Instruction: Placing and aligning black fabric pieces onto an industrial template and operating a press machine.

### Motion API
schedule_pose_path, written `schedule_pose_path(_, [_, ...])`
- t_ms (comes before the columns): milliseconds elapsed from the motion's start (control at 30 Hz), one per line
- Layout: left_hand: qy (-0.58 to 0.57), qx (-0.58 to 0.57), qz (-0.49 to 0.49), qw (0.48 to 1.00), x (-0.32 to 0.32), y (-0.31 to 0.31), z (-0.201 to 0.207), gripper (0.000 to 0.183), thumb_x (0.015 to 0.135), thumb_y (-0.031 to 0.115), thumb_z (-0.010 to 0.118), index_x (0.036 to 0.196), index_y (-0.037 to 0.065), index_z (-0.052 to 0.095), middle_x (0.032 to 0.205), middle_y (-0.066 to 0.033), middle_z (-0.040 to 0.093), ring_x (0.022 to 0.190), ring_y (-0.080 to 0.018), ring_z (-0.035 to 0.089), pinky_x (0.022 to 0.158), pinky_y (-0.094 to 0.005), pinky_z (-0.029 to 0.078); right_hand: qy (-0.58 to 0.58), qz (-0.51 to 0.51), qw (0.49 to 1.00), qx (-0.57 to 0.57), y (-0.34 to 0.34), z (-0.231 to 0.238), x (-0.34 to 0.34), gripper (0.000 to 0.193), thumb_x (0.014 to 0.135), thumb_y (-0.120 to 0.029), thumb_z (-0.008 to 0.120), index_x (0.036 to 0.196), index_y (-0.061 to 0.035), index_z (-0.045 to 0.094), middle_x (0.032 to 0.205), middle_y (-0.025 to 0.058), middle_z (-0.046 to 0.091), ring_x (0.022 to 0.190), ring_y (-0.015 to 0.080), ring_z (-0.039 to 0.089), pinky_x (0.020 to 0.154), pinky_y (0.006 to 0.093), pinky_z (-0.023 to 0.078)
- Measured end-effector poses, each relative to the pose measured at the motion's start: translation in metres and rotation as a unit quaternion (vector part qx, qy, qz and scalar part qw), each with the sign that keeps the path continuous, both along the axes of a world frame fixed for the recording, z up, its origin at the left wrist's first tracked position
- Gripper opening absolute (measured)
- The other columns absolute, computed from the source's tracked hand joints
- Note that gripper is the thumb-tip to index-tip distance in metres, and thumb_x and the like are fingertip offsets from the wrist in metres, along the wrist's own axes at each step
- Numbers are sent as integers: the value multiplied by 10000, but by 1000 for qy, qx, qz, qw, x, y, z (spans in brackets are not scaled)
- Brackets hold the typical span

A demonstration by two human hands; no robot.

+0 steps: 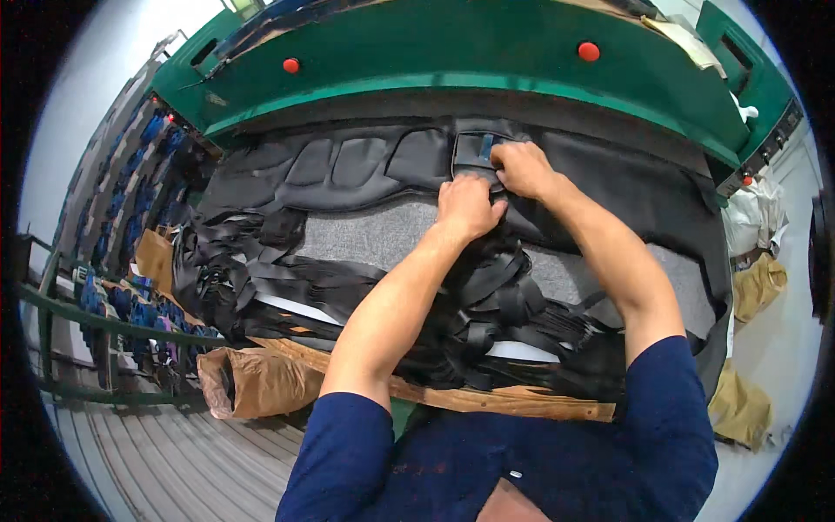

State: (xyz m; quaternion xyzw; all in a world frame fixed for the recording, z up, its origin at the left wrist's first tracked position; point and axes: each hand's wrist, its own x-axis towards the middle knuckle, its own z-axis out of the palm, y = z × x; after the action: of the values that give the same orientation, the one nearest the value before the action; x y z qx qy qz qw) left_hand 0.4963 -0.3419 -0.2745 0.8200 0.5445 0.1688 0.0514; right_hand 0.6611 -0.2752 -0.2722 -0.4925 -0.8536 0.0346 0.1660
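A black leather sheet (pixel 609 178) lies across the work surface, with several rounded cut outlines (pixel 358 163) in its left half. On it, near the middle, sits a small, roughly rectangular frame that looks like a cutting die (pixel 470 146), with a bluish strip at its right side. My right hand (pixel 524 170) curls its fingers around the right side of this die. At its lower edge are the bent fingers of my left hand (pixel 467 207), closed and pressed against it. Both sets of fingertips are partly hidden.
Behind the sheet stands a green press beam (pixel 435 61) with two red buttons (pixel 589 51). Black leather strips (pixel 509 287) pile up before me on a grey board (pixel 370 233). A wooden edge (pixel 504 402) runs in front. Left are a brown paper bag (pixel 257 383) and a rack of dies (pixel 130 191).
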Motion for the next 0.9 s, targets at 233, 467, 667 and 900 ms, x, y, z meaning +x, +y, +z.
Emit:
schedule_pose_path(233, [26,-118,-1,993,4,6,19,436,806,351,752,1104,35,710,1184,-156,662,1160,-308,605,928,-477,514,-32,28,999,-6,12,-1,-17,379,716,-262,792,977,-47,622,933,183,706,942,385,680,793,481,521])
schedule_pose_path(467, [44,-134,-10,990,1,8,25,435,806,370,765,1099,52,720,1192,-133,653,1173,-299,597,979,-438,513,-52,29,990,-129,23,26,-21,437,665,-314,805,954,-53,605,942,190,699,969,394,665,808,488,510])
schedule_pose_path(667, [19,-89,-22,996,-7,13,18,442,770,395,775,1033,43,725,1126,-132,660,1118,-310,619,931,-455,521,-46,27,984,-170,28,47,-27,383,635,-190,772,932,-42,581,871,159,676,893,378,658,740,457,508])
schedule_pose_path(900, [12,-92,-34,995,-6,16,13,463,762,403,777,1051,47,708,1146,-128,649,1143,-308,602,944,-452,512,113,15,991,-75,18,9,-16,227,732,-157,701,906,-77,581,860,158,681,887,389,657,759,486,495])
